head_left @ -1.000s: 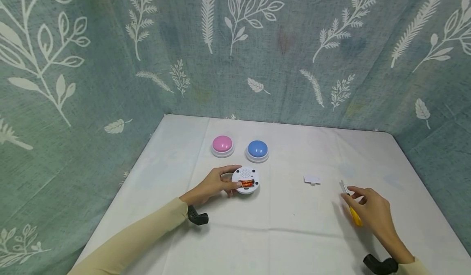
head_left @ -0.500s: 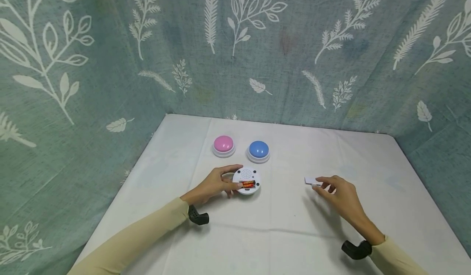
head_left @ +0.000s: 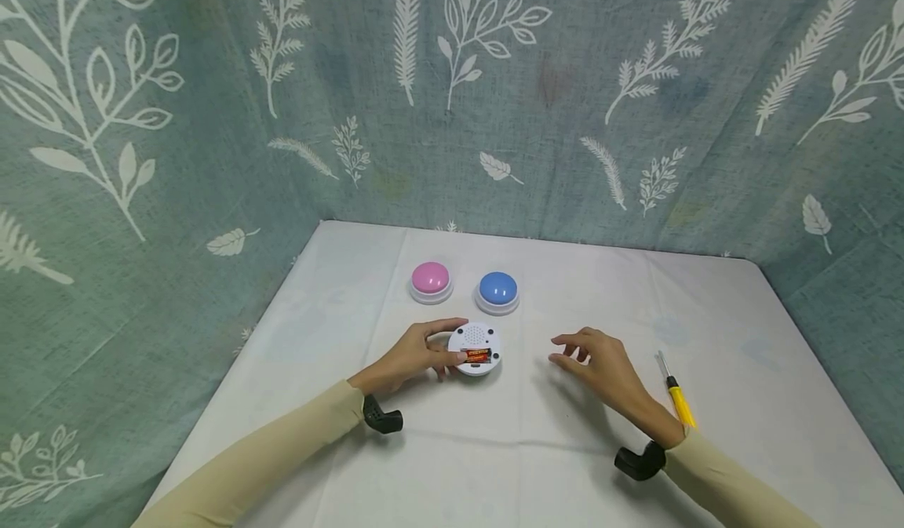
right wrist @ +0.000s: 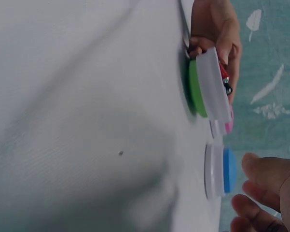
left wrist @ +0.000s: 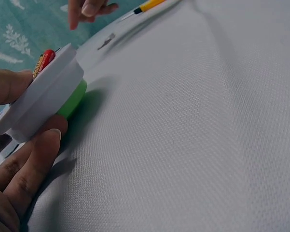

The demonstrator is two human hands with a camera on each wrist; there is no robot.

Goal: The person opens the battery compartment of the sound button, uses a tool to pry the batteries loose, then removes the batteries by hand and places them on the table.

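Observation:
My left hand (head_left: 410, 355) grips a green-domed buzzer (head_left: 475, 335) turned upside down, thumb on its underside and fingers beneath. Speaker holes and an uncovered compartment with red batteries (head_left: 477, 356) face up; the green dome (left wrist: 76, 100) points down in the left wrist view. My right hand (head_left: 596, 365) hovers to the right of the buzzer, thumb and fingers apart with nothing between them. A small pale piece, likely the battery cover (left wrist: 106, 41), lies on the table near that hand, hidden under it in the head view.
A pink buzzer (head_left: 431, 281) and a blue buzzer (head_left: 497, 291) stand behind the held one. The yellow-handled screwdriver (head_left: 681, 404) lies right of my right forearm. White cloth (head_left: 339, 277) covers the table, and a patterned curtain (head_left: 565, 159) hangs behind it.
My right hand has moved left from the screwdriver, over the small white cover, toward the buzzer. The screwdriver stays on the table. My left hand keeps its grip.

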